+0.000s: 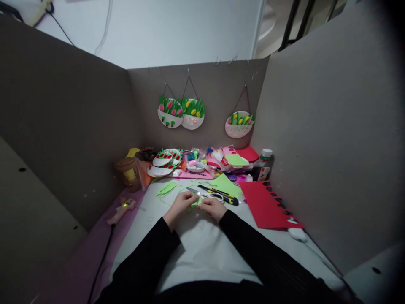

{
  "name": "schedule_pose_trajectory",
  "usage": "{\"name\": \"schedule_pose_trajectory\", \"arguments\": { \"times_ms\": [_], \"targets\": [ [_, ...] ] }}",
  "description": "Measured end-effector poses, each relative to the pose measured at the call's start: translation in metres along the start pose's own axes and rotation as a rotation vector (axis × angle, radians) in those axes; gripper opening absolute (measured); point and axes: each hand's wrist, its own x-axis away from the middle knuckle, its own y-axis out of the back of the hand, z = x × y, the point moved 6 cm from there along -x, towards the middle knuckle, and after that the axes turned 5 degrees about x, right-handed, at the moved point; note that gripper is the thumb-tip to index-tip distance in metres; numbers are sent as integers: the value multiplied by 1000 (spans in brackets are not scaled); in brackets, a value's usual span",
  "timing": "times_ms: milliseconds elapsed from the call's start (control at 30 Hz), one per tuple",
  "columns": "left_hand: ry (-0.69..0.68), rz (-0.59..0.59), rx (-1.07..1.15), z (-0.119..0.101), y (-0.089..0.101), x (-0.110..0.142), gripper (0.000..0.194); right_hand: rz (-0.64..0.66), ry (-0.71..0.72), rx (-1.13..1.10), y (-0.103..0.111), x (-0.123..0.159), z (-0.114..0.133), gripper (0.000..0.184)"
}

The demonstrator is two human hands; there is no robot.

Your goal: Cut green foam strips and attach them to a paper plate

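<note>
My left hand (181, 206) and my right hand (214, 207) meet over the middle of the white-covered table (202, 257). Between their pinched fingers is a small piece of light green paper (196, 203), partly covered by the fingertips. Just beyond the hands lie scissors with white handles (217, 197), blades pointing left. A yellow and black utility knife (232, 199) rests against them. Thin green paper strips (166, 189) sit in a bunch to the left. Behind the knife is a larger light green sheet (227, 182).
A pink glue gun (122, 211) with a lit light lies at left, its cord trailing forward. Red paper with cut-outs (261, 207) lies at right. Finished paper-plate crafts (162, 170), a lidded cup (128, 173), and a bottle (265, 162) stand behind. Grey panels (202, 137) enclose three sides.
</note>
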Motion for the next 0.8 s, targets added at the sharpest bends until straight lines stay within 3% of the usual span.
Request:
{"name": "schedule_pose_trajectory", "arguments": {
  "times_ms": [200, 300, 433, 500, 567, 667, 800],
  "targets": [
    [-27, -91, 1, 7, 15, -4, 29, -30, 8, 34, 4, 6, 14, 19],
    [-19, -203, 20, 9, 31, -5, 26, -48, 23, 62, 5, 7, 15, 17],
    [-100, -322, -33, -3, 48, -4, 26, -98, 125, 238, 5, 7, 14, 16],
    [-209, -233, -134, -14, 40, -2, 25, -144, 247, 455, 4, 8, 18, 17],
    [-302, -59, -282, -22, 22, 3, 25, -184, 353, 651, 3, 10, 22, 17],
    [-324, 163, -499, -19, -3, 9, 19, -236, 398, 749, 7, 11, 24, 18],
    [-303, 224, -620, -14, -7, 12, 19, -301, 406, 721, 17, 11, 27, 18]
  ]
}}
